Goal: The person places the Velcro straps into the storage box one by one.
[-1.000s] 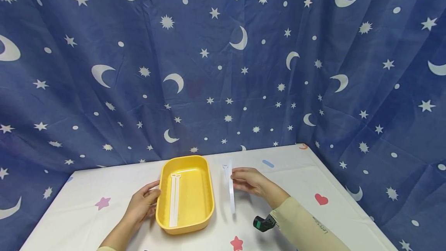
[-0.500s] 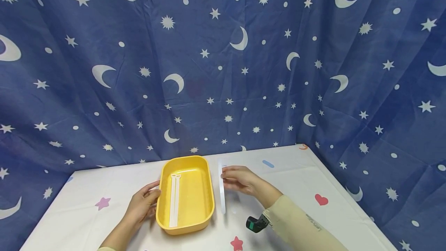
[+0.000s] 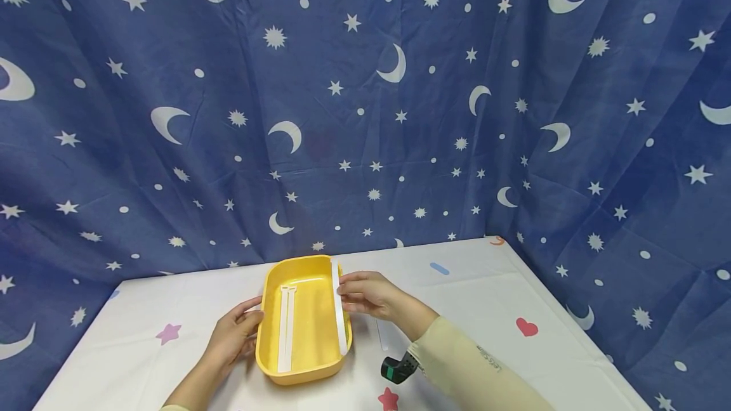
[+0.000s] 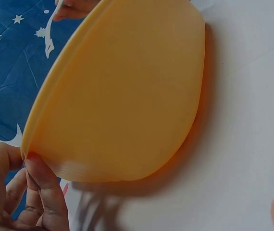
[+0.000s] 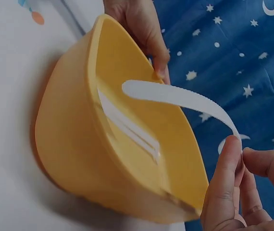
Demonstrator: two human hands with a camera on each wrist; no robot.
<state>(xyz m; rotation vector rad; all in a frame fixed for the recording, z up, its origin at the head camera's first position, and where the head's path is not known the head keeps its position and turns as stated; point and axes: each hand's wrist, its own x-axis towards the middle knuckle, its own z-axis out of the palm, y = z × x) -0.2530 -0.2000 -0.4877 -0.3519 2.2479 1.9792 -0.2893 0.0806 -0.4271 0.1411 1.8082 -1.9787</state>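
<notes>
A yellow plastic basin [image 3: 316, 328] stands on the table, with two white cable ties [image 3: 286, 328] side by side inside it, toward its left. My left hand [image 3: 231, 332] pinches the basin's left rim between thumb and finger, plainer in the left wrist view [image 4: 41, 192]. Between the thumb and fingers of my right hand [image 3: 371, 293] is another white cable tie [image 3: 339, 309], held over the basin's right side. In the right wrist view this cable tie [image 5: 185, 98] bends in an arc above the basin, its edges finely toothed.
One more white strip [image 3: 381, 335] lies on the table right of the basin, partly hidden by the right hand. A black wrist camera [image 3: 398, 368] hangs under the right forearm. Behind the white printed tablecloth [image 3: 474, 309] rises a blue star-and-moon curtain [image 3: 365, 113].
My right hand has carried the cable tie leftward, from beside the basin to over its right rim. The left hand and the basin have stayed in place.
</notes>
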